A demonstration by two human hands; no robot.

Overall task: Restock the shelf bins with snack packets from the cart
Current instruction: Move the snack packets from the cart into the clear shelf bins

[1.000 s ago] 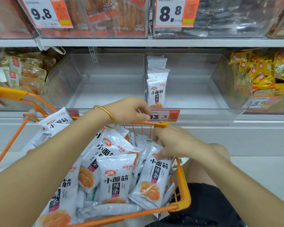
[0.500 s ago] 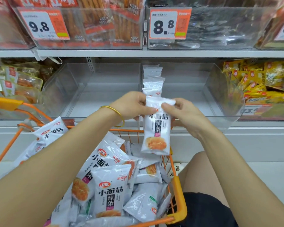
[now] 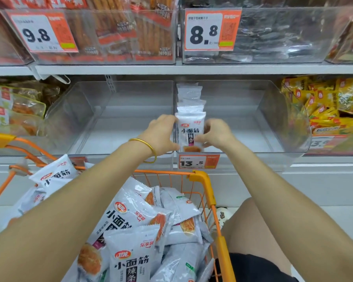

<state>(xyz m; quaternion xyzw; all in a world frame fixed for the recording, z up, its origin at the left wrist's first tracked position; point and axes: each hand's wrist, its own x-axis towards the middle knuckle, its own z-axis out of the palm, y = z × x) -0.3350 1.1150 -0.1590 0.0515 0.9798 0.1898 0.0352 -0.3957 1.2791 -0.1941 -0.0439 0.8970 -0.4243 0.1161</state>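
Steadying a snack packet (image 3: 191, 132) upright, label outward, at the row's front in the shelf bin (image 3: 273, 123) at 12 o'clock, left grip (image 3: 161, 135) and right grip (image 3: 218, 135) each pinch a side edge.

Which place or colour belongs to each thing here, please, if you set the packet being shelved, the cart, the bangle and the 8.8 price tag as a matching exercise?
1. packet
2. cart
3. bangle
4. 8.8 price tag

a. round a wrist
b. on the front of an upper bin
c. held between left hand and right hand
d. orange frame, loaded with packets

Pairs: 1-c, 2-d, 3-a, 4-b.
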